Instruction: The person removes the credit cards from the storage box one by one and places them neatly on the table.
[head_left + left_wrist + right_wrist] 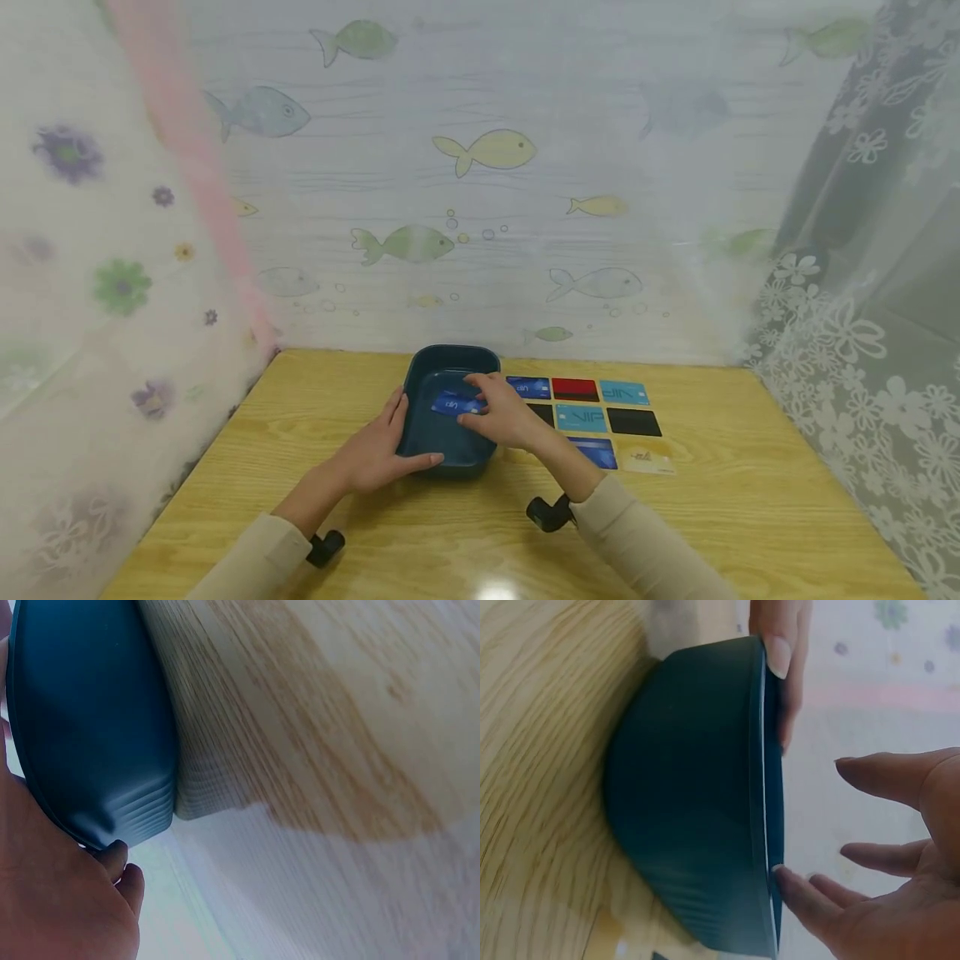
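Note:
A dark blue plastic basin [452,467] stands on the wooden table. My left hand [375,450] grips its near left corner, thumb over the near rim and fingers along the left side. Inside the basin lies a blue VIP card [452,404], its right end partly behind my right fingers. Over the basin's right side my right hand [504,412] has its fingers spread. In the right wrist view, the right hand [907,855] shows thumb and fingers apart with nothing between them; one fingertip overlaps the basin's rim [759,780], and contact is hard to tell.
Right of the basin, several cards lie in rows: a blue card [528,387], a red and black card [574,390], light blue cards such as one at the back [624,392], black cards [633,422] and a gold card [647,457]. Patterned curtains [480,275] enclose the table [315,417].

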Action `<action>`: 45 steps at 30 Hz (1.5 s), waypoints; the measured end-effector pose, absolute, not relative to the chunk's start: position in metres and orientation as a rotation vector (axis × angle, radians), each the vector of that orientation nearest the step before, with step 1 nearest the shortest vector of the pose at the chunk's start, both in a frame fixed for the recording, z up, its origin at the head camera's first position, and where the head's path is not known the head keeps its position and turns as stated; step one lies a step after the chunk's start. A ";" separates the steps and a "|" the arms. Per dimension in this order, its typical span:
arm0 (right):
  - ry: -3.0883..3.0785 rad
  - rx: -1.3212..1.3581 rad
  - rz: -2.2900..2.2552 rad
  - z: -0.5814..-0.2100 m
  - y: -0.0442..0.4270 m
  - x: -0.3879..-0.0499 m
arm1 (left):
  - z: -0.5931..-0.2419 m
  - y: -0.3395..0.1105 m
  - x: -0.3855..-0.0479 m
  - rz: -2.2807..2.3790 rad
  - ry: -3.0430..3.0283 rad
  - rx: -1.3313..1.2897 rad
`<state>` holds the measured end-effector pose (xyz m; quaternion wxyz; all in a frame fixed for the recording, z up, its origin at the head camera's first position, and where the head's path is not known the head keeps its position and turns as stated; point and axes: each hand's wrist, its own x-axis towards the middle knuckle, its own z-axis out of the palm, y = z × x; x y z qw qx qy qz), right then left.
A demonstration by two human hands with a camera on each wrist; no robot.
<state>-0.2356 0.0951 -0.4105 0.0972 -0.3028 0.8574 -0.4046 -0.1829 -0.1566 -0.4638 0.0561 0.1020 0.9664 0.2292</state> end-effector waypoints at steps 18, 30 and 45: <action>2.572 -0.617 -1.104 -0.427 0.051 -0.243 | -0.461 -0.159 -0.182 0.679 2.943 0.314; 2.680 -0.417 -1.078 -0.447 0.028 -0.253 | -0.460 -0.160 -0.184 0.696 2.943 0.322; 2.789 -0.262 -0.898 -0.462 0.019 -0.266 | -0.463 -0.155 -0.184 0.704 2.935 0.311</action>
